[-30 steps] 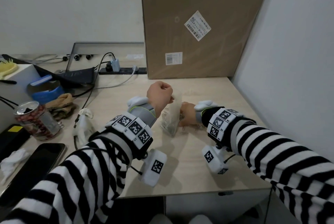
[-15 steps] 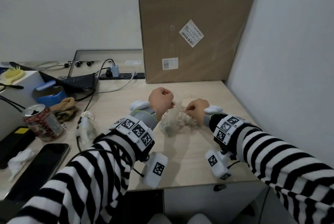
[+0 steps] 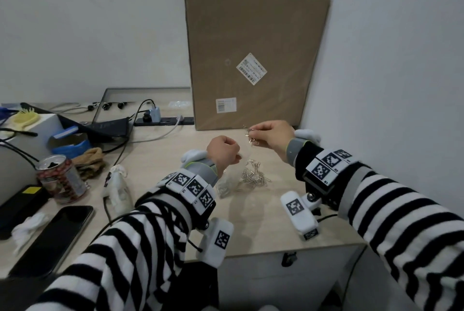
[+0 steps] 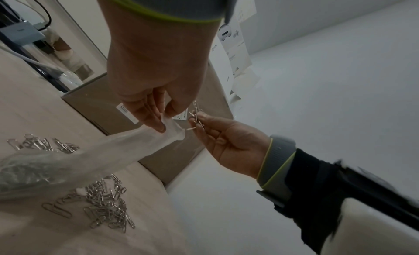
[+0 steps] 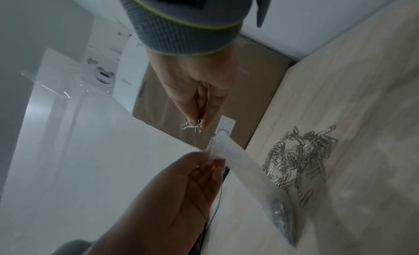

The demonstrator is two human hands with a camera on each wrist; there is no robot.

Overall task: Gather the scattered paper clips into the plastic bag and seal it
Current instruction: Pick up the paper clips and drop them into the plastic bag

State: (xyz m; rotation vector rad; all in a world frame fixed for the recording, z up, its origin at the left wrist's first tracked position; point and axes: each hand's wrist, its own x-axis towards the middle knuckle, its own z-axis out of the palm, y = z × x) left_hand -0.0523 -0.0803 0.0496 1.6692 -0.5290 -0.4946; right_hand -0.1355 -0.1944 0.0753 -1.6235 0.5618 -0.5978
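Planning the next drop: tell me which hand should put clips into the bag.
Right. The right hand already pinches a bunch of paper clips beside the plastic bag mouth, while the left hand is busy holding that bag's top edge up.

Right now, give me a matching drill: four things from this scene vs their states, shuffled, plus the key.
Things:
1. left hand
2. right hand
3. clip pile
4. can

States:
A. lies loose on the desk
B. pinches a few clips in the air
C. stands upright, opened, far left
D. pinches the bag by its top

Pairs: 1-D, 2-B, 3-A, 4-C
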